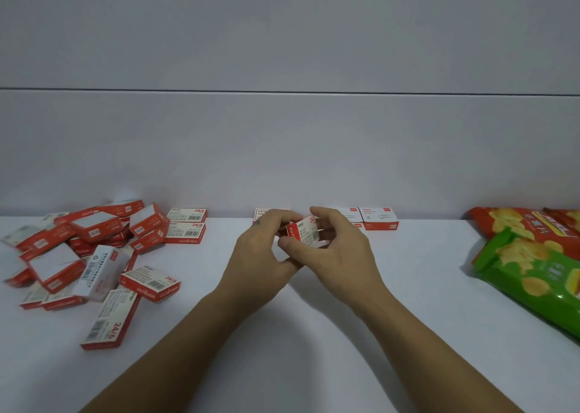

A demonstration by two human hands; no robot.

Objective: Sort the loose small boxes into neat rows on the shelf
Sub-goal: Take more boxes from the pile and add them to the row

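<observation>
A small red and white box [303, 233] marked 24/6 is held tilted above the white shelf [282, 334] at its middle. My left hand [262, 252] and my right hand [337, 249] both grip it, fingers curled round its ends. Behind my hands a row of the same boxes [378, 219] stands along the back wall, partly hidden. A loose heap of boxes [84, 249] lies at the left. Two boxes [186, 229] sit one behind the other beside the heap.
Bags of crisps lie at the right, a green one [533, 280] in front of red ones [514, 224]. A lone box [110, 318] lies near the front left. The grey back wall [282, 145] closes the shelf.
</observation>
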